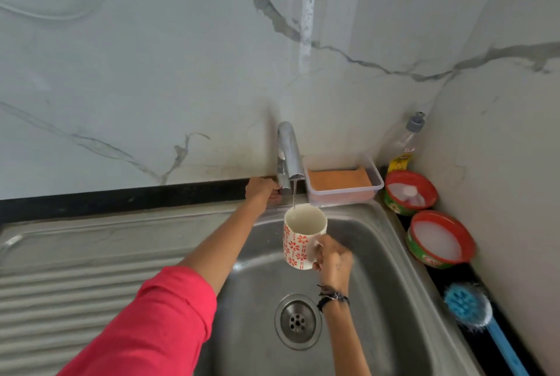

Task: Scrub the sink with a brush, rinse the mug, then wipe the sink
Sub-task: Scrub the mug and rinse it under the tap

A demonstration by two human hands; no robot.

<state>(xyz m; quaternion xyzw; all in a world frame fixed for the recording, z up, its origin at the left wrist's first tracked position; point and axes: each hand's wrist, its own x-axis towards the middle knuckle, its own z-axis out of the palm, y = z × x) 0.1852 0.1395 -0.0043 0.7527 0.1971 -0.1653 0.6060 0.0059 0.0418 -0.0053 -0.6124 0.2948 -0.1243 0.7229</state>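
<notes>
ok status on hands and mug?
Left hand on tap handle, right hand gripping mug by its handle. Mug under thin stream, over sink. Nothing in the way.

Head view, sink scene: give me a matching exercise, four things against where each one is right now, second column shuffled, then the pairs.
Things
1. mug
2. brush
3. orange sponge
4. left hand

Places
A. in the clear tray behind the sink
B. at the tap base
C. lying on the dark ledge, right of the sink
D. under the water stream, held by the right hand

Pairs: 1-D, 2-C, 3-A, 4-B
</notes>
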